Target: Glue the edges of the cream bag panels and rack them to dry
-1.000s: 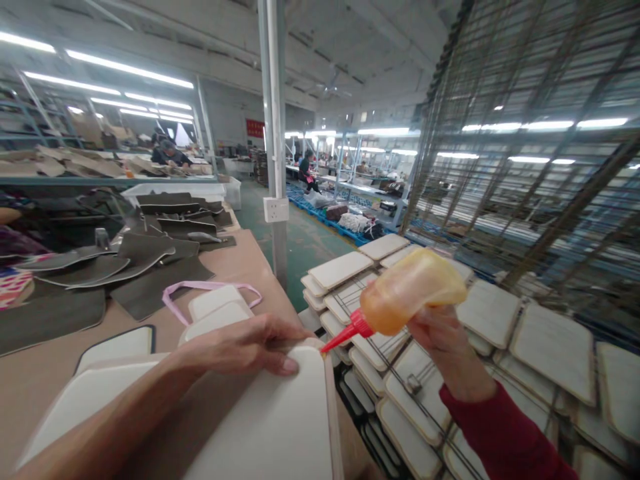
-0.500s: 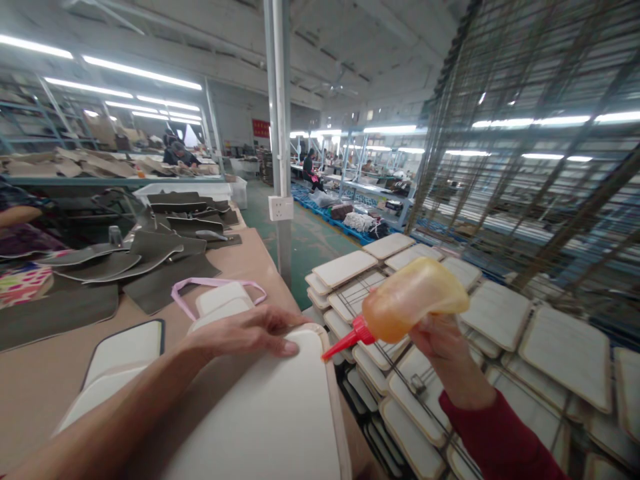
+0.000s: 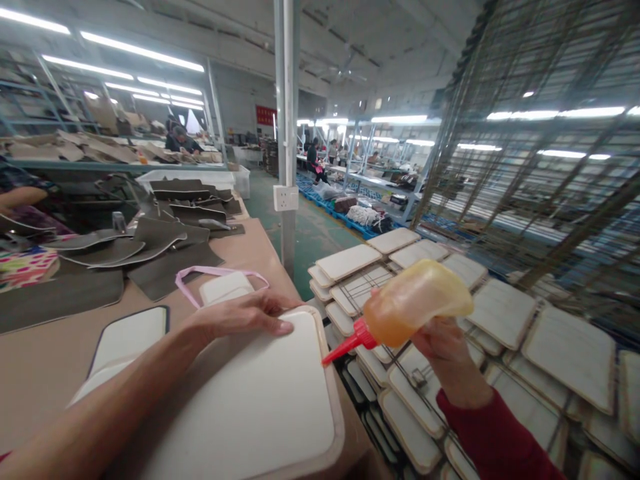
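Note:
A white rounded panel with a beige rim lies on the brown table in front of me. My left hand rests flat on its far edge, fingers stretched out and pressing it down. My right hand grips an orange squeeze bottle, tilted down to the left. The bottle's red nozzle points at the panel's right rim, its tip just at the edge.
More white panels and a pink strap lie on the table, with dark grey cut pieces farther back. To the right, wire racks hold several white panels. A steel post stands beyond the table. Other people work in the distance.
The view has dropped and more of the panel shows. The bottle's nozzle has slid a little nearer along the panel's right rim. My left hand stays on the far edge.

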A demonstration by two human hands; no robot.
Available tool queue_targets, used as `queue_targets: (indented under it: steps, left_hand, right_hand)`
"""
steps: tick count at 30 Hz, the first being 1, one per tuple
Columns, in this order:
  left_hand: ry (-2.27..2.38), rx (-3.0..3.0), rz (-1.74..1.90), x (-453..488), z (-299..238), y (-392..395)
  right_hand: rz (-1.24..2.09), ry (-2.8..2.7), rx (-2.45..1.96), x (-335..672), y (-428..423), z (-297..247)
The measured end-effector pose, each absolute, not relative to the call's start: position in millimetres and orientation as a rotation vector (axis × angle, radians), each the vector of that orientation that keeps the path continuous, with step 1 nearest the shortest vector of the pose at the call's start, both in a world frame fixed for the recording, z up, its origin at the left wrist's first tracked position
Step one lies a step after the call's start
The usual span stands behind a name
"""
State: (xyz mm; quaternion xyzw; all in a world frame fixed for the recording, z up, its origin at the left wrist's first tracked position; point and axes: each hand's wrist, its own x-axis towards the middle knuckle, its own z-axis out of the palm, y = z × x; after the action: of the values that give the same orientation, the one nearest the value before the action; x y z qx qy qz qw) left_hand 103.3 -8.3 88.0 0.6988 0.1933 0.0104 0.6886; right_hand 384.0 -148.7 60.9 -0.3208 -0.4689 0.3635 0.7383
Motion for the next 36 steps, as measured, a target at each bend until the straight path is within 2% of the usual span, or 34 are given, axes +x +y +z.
queue_targets:
  steps: [15,26,36]
  left_hand:
    - [0.643,1.336,0.186,97,79,1]
    - [0.545,1.439,0.202,89,71,17]
    - [0.598,1.346,0.413,83,53,30]
  right_hand:
    - [0.779,-0.939,-0.768,381,-159,53]
    - [0.765,-0.980,-0.731,379,-165,51]
    - [0.409,-0.985,-0.717,374,-166,41]
